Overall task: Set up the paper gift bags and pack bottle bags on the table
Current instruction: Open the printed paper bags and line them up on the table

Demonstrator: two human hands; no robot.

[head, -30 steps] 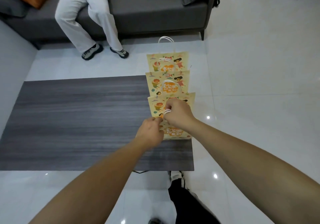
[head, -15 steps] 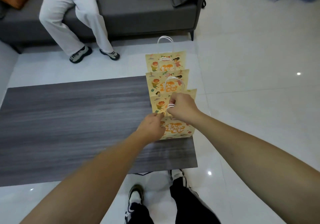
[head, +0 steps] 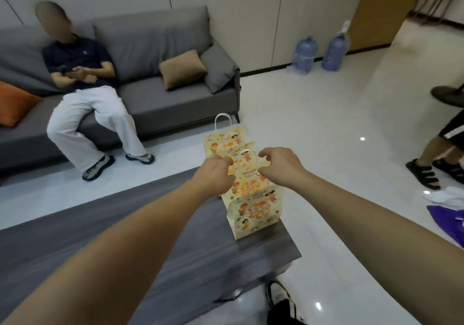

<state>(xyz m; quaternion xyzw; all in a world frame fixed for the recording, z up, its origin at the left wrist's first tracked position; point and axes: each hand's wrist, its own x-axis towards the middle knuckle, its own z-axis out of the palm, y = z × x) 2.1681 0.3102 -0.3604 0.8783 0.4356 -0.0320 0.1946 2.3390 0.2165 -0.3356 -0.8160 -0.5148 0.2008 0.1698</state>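
Gift bags (head: 253, 208) stand upright in a row along the right edge of a dark grey table (head: 125, 244), at the centre of the frame; each is pale yellow with orange cartoon prints and white cord handles. About four bags overlap in the line, the nearest at lower centre and the farthest toward the sofa (head: 163, 91) at upper left. Both arms reach in from the bottom of the frame. Left hand (head: 213, 174) has curled fingers at the top edge of a middle bag, though whether it pinches the paper or a handle cannot be told. Right hand (head: 278, 165) hovers beside it with fingers loosely bent and apart, holding nothing. Setting up the bags looks well along. No bottle bags show on the table, so packing appears still to come.
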